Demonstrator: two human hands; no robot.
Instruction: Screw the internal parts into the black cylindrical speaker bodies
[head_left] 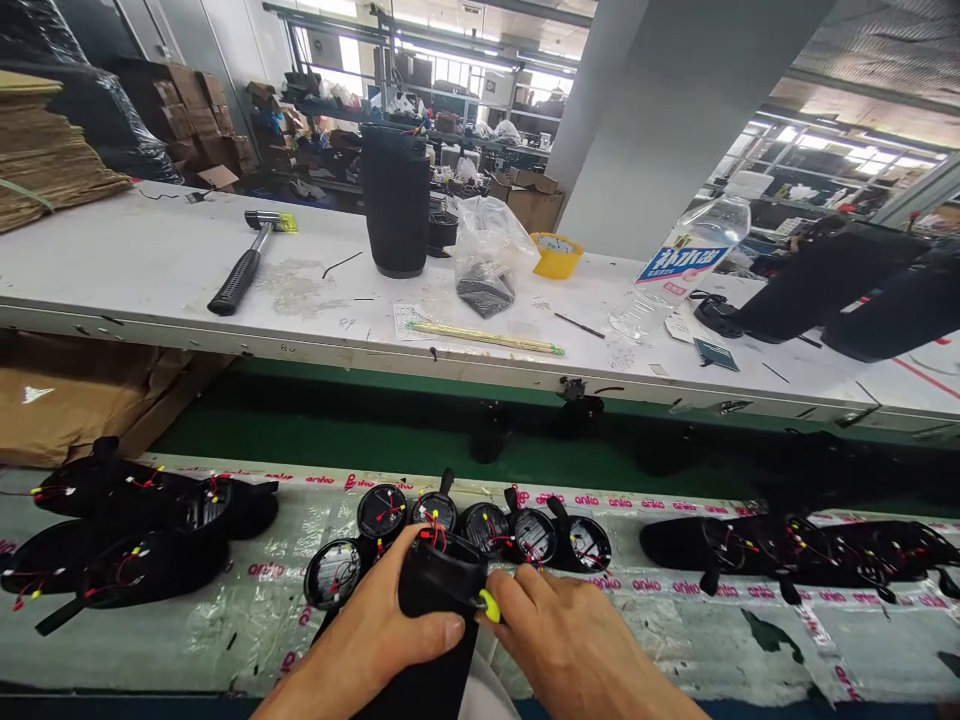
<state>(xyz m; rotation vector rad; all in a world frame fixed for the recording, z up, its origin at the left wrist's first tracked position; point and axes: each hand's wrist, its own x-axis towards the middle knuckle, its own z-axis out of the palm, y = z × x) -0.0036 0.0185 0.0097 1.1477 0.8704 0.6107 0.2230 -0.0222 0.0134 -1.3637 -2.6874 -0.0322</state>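
Observation:
My left hand is closed around a black cylindrical housing, its open end tilted up toward the bench. Red wires stick out at that end. My right hand is closed at the housing's right rim, with a small yellow-ended tool in its fingers. Most of that tool is hidden, so its exact kind does not show. Just beyond my hands, several similar black cylinders stand with their open ends up, showing red wires and connectors.
More black cylinders lie at left and right on the plastic-covered lower surface. The raised white bench carries a hammer, an upright black cylinder, a plastic bag, yellow tape and a bottle.

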